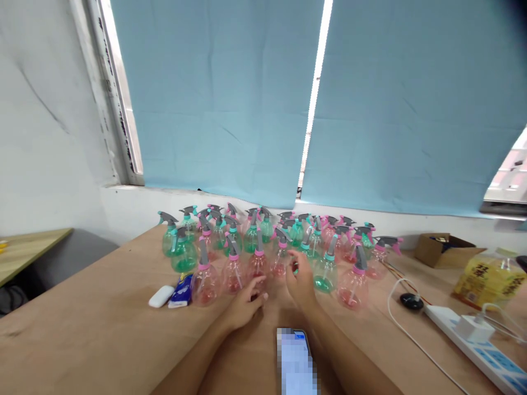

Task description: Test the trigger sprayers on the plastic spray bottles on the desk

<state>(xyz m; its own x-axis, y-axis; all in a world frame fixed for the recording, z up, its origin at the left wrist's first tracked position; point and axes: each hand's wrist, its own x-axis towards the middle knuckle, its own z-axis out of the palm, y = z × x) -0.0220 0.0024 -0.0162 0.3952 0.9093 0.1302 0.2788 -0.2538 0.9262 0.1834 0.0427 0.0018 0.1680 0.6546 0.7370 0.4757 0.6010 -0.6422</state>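
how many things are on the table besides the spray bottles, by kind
cardboard box: 1
power strip: 1
phone: 1
yellow-labelled bottle: 1
blue packet: 1
small white item: 1
small black item: 1
total: 7
The spray bottles overlap too much for an exact count.

Both forearms were bare from the lower edge of the view to the wrists, with no sleeve showing on either. The left hand point(245, 306) wore no glove, ring, or wrist strap that could be made out. The right hand point(301, 281) was likewise ungloved, its wrist uncovered. Motion blur softened the fingers, so finer markings could not be confirmed.
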